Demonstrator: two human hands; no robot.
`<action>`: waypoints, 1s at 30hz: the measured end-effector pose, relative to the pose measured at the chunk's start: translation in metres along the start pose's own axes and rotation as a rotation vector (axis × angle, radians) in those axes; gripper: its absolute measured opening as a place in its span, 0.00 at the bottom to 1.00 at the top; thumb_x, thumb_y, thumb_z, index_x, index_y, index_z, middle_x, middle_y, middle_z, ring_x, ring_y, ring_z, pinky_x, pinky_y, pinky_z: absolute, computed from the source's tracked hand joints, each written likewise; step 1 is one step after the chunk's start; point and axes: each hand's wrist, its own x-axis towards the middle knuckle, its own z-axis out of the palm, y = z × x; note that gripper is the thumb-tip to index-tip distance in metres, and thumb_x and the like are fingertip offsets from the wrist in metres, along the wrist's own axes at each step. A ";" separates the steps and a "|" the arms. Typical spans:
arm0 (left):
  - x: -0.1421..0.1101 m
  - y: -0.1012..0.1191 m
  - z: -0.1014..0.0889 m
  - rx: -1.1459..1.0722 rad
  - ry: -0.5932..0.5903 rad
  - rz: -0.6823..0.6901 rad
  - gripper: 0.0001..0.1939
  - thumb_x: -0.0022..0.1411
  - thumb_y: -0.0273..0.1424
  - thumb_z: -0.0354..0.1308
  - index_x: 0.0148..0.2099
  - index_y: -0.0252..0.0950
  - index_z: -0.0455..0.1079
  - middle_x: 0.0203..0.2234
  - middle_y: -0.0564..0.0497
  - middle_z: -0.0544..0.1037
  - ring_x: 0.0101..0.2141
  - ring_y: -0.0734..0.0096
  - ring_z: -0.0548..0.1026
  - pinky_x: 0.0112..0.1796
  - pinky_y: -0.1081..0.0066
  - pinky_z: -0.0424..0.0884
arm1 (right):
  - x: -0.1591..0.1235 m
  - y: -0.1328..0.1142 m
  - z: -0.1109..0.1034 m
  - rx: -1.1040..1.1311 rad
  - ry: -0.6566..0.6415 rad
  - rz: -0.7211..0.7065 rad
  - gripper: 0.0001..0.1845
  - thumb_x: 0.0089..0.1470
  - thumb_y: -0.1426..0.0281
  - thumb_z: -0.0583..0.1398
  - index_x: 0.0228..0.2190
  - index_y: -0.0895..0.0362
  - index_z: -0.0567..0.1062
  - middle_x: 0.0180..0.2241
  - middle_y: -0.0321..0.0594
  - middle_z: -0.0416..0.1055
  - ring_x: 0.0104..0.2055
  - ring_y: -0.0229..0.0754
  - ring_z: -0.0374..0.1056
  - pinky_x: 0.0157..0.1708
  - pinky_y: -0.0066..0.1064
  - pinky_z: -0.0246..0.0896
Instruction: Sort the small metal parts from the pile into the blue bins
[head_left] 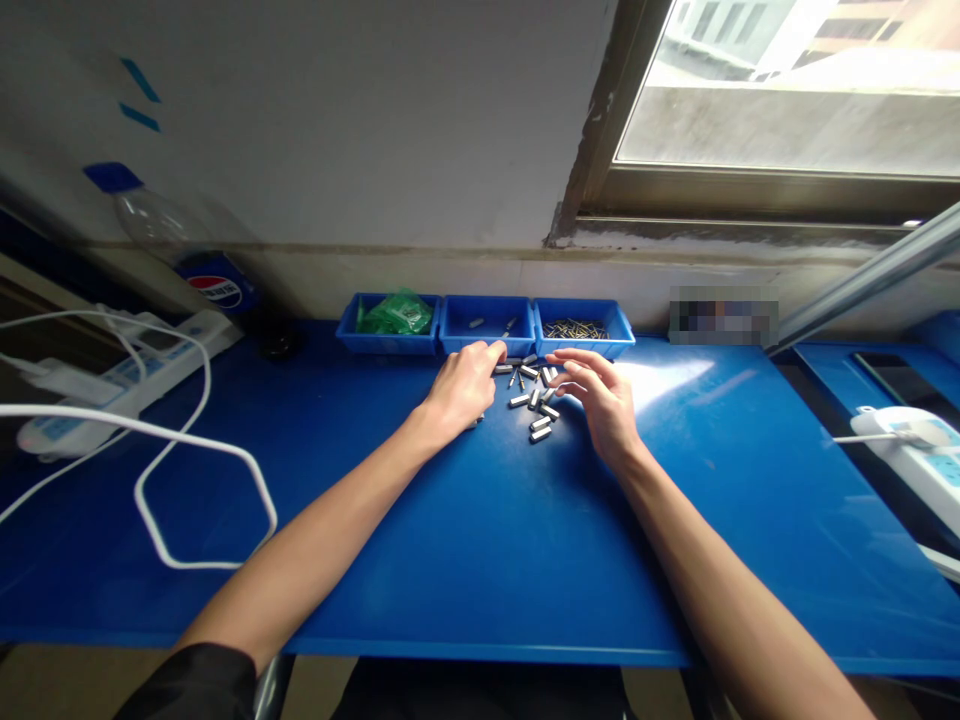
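Observation:
Small silver cylinders with dark ends point(540, 434) lie scattered on the blue table point(480, 560), several of them between my two hands. A few thin pointed pins point(522, 382) lie among them. At the left edge of this pile is my left hand point(466, 388), its fingers curled down and closed; whatever they hold is hidden beneath the hand. My right hand point(600, 395) hovers at the pile's right edge with its fingers bent and apart, nothing visible in them. Directly behind the pile stands a middle blue bin point(486, 346) with a few small metal parts inside.
A right blue bin point(585, 349) holds many brass-coloured pins. In the left blue bin point(386, 345) is a green plastic bag point(403, 314). A cola bottle point(217, 285), a power strip point(127, 390) and looping white cables point(255, 480) occupy the left. Another power strip point(907, 440) is at right.

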 end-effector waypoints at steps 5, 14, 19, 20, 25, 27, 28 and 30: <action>0.003 -0.002 -0.001 -0.116 0.011 0.042 0.23 0.56 0.16 0.52 0.52 0.36 0.74 0.38 0.47 0.80 0.35 0.65 0.78 0.41 0.67 0.76 | -0.001 -0.001 0.000 0.001 0.003 0.007 0.12 0.58 0.59 0.66 0.43 0.49 0.83 0.46 0.39 0.81 0.36 0.41 0.74 0.38 0.36 0.72; 0.001 0.000 -0.002 -0.016 -0.024 0.027 0.19 0.60 0.20 0.56 0.52 0.38 0.74 0.41 0.45 0.79 0.40 0.60 0.79 0.44 0.65 0.76 | 0.000 -0.003 0.002 0.035 -0.009 0.023 0.10 0.58 0.61 0.66 0.41 0.49 0.83 0.43 0.38 0.82 0.35 0.41 0.74 0.37 0.35 0.70; 0.000 0.003 -0.002 0.013 -0.019 0.016 0.23 0.60 0.16 0.51 0.53 0.39 0.74 0.41 0.45 0.79 0.38 0.60 0.79 0.42 0.65 0.76 | -0.001 -0.003 0.001 0.031 -0.015 0.028 0.10 0.59 0.61 0.66 0.41 0.49 0.83 0.43 0.38 0.82 0.34 0.40 0.74 0.37 0.35 0.70; 0.000 0.003 -0.002 0.005 -0.013 0.021 0.23 0.60 0.16 0.51 0.53 0.40 0.74 0.41 0.45 0.79 0.39 0.60 0.79 0.42 0.65 0.76 | -0.001 -0.003 0.001 0.028 -0.014 0.028 0.10 0.59 0.61 0.66 0.41 0.49 0.83 0.43 0.38 0.82 0.34 0.40 0.74 0.37 0.35 0.70; 0.003 0.004 -0.003 -0.220 0.089 0.114 0.20 0.59 0.17 0.54 0.50 0.37 0.75 0.39 0.47 0.80 0.38 0.64 0.80 0.42 0.67 0.76 | 0.000 -0.002 0.000 0.032 -0.014 0.019 0.10 0.59 0.62 0.66 0.42 0.50 0.83 0.43 0.38 0.82 0.34 0.40 0.74 0.37 0.35 0.70; 0.004 0.006 -0.005 -0.406 0.160 0.124 0.17 0.58 0.18 0.58 0.48 0.36 0.75 0.36 0.50 0.81 0.37 0.67 0.80 0.41 0.69 0.77 | 0.001 -0.001 -0.001 0.018 -0.008 0.017 0.10 0.59 0.61 0.66 0.42 0.50 0.83 0.42 0.39 0.83 0.34 0.40 0.74 0.38 0.35 0.70; 0.005 0.008 -0.006 -0.509 0.184 0.105 0.15 0.58 0.20 0.60 0.48 0.36 0.75 0.35 0.51 0.81 0.36 0.68 0.81 0.41 0.69 0.78 | 0.001 0.000 -0.001 0.000 -0.004 0.018 0.11 0.59 0.61 0.67 0.42 0.50 0.83 0.42 0.39 0.83 0.35 0.41 0.75 0.38 0.35 0.71; 0.005 0.011 -0.008 -0.713 0.199 0.046 0.14 0.57 0.22 0.63 0.47 0.35 0.75 0.34 0.51 0.82 0.35 0.69 0.81 0.40 0.71 0.79 | 0.002 0.001 -0.001 -0.039 -0.010 0.022 0.12 0.57 0.60 0.69 0.42 0.51 0.83 0.41 0.39 0.83 0.36 0.42 0.76 0.40 0.36 0.72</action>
